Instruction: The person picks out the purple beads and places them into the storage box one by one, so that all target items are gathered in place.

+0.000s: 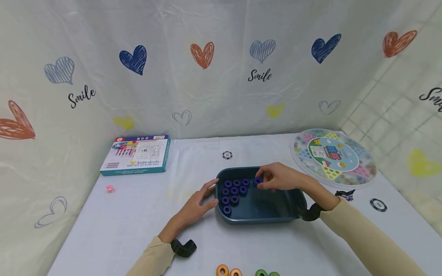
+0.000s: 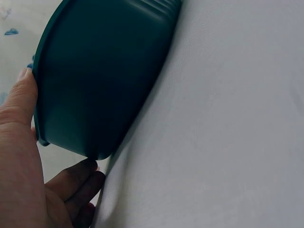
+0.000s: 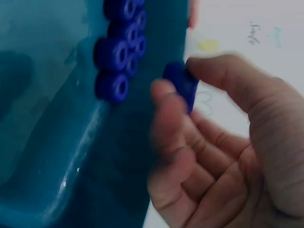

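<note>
A dark teal plastic tray [image 1: 267, 209] stands on the white-covered table. In its left part, several blue ring-shaped beads [image 1: 225, 193] lie in close rows. My right hand [image 1: 281, 177] is over the tray's far side, pinching one more blue bead [image 3: 180, 86] between thumb and fingertips. This bead is close to the right end of the top row in the head view. At the tray's left end, my left hand [image 1: 196, 204] spreads thumb and fingers along the rim. The left wrist view shows the thumb [image 2: 21, 97] at the rim and other fingers by the tray's corner.
At the back left lies a flat game box [image 1: 138, 155], with a small pink piece [image 1: 110, 189] in front. A round game board [image 1: 333, 157] lies back right. Poker-chip-like discs [image 1: 378, 205] are on the cloth. Orange rings [image 1: 222, 270] and green rings [image 1: 261, 272] lie at the front edge.
</note>
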The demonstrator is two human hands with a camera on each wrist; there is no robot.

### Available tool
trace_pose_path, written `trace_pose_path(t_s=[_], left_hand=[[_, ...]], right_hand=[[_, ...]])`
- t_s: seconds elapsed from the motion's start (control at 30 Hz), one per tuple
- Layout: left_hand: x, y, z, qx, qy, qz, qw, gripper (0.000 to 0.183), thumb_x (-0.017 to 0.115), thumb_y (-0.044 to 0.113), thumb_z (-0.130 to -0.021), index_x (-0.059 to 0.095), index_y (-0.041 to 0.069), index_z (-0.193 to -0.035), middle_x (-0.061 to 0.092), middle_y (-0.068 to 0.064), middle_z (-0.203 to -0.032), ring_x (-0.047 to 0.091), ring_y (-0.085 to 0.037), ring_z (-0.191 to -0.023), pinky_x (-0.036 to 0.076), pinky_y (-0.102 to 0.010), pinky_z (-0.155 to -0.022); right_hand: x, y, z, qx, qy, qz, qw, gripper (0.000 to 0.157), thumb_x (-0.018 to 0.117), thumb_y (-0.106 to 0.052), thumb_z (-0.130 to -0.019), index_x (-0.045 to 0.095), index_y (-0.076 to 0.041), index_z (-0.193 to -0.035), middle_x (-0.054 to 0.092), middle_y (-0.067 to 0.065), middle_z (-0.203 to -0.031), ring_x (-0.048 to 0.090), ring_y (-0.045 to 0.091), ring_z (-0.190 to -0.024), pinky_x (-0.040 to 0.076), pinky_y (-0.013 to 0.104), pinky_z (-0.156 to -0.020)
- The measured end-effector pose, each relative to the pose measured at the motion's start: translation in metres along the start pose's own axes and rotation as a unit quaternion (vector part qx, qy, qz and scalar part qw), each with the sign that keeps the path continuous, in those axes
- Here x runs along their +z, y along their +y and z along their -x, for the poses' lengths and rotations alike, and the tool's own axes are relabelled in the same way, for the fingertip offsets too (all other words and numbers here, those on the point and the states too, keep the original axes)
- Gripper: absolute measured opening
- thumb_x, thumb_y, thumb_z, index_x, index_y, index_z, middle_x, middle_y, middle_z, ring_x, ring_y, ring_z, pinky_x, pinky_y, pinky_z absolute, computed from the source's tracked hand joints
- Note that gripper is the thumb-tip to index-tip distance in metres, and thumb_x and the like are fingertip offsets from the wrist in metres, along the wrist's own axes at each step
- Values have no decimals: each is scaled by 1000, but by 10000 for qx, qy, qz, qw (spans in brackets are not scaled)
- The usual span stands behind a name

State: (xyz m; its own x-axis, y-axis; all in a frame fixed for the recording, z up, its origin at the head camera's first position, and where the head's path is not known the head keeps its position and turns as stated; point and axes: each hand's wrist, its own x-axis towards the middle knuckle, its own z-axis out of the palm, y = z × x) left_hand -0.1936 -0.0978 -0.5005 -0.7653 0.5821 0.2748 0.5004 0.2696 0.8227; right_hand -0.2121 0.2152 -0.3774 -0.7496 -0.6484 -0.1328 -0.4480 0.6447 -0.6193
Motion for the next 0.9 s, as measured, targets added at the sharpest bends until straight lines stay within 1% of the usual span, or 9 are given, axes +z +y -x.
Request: trace_pose_path(t_s=[0.03, 0.1, 0.2, 0.37, 0.43, 0.53, 0.67, 0.77, 0.9], left_hand=[[0, -1, 0, 22, -7, 11, 10000, 60, 52, 30, -92, 20, 27, -143, 41, -2, -137, 36, -16, -126, 27, -49, -101], [0, -2, 0, 47, -26, 33, 10000, 60, 51, 31, -92, 20, 26, -143, 41, -3, -137, 36, -16, -126, 27, -49, -101], [0, -2, 1, 73, -34, 71, 9999, 60, 51, 32, -92, 20, 26, -143, 41, -3, -137, 36, -16, -126, 26, -49, -101], [2, 1, 2, 56, -7, 57, 10000, 60, 51, 31, -92, 20, 26, -143, 41, -3, -137, 35, -15, -126, 26, -49, -101], [2, 6, 2, 67, 8, 43, 10000, 59, 51, 28, -92, 21, 24, -143, 41, -5, -137, 36, -16, -126, 26, -50, -101], [1, 20, 3, 75, 7, 84, 9999, 59, 52, 22, -92, 22, 19, -143, 42, -9, -136, 36, -18, -126, 25, -51, -101], [-2, 36, 4, 26, -33, 117, 9999, 58, 52, 19, -92, 23, 14, -142, 42, -13, -135, 36, -20, -126, 25, -51, -101], [-4, 40, 4, -6, -60, 69, 10000, 58, 52, 19, -92, 24, 12, -142, 42, -14, -135, 36, -20, -126, 26, -50, -101], [-4, 41, 5, 21, -55, 49, 10000, 58, 52, 17, -92, 24, 11, -142, 42, -15, -134, 37, -21, -125, 27, -50, -100]], right_hand=[[0, 2, -4, 73, 26, 26, 10000, 34, 63, -25, -84, 57, -2, -108, 63, 6, -68, 59, 23, -54, 47, 27, -55], [1, 7, -11, 252, 28, 124, 9996, 35, 63, -23, -84, 57, 1, -108, 63, 4, -65, 60, 21, -54, 47, 26, -54], [5, 12, -19, 530, -82, 242, 9983, 35, 65, -21, -83, 58, 3, -107, 63, 2, -63, 61, 19, -54, 47, 26, -53], [11, 13, -28, 738, -201, 609, 9952, 35, 65, -18, -82, 58, 6, -106, 63, 0, -59, 61, 15, -52, 49, 26, -56], [14, 13, -29, 802, -211, 817, 9932, 36, 65, -18, -82, 58, 8, -106, 62, -2, -56, 60, 13, -51, 49, 27, -59], [17, 13, -30, 934, -215, 995, 9904, 37, 66, -19, -82, 58, 8, -107, 61, -3, -54, 59, 11, -49, 50, 28, -64], [21, 13, -30, 1056, -105, 1127, 9879, 35, 66, -19, -82, 60, 8, -103, 60, -4, -53, 57, 9, -48, 50, 30, -64], [21, 11, -30, 1074, -9, 1220, 9867, 32, 67, -18, -81, 62, 8, -99, 59, -4, -53, 57, 8, -49, 51, 31, -64], [20, 9, -30, 1036, 56, 1231, 9870, 28, 67, -17, -80, 64, 7, -95, 60, -4, -54, 57, 8, -49, 51, 33, -66]])
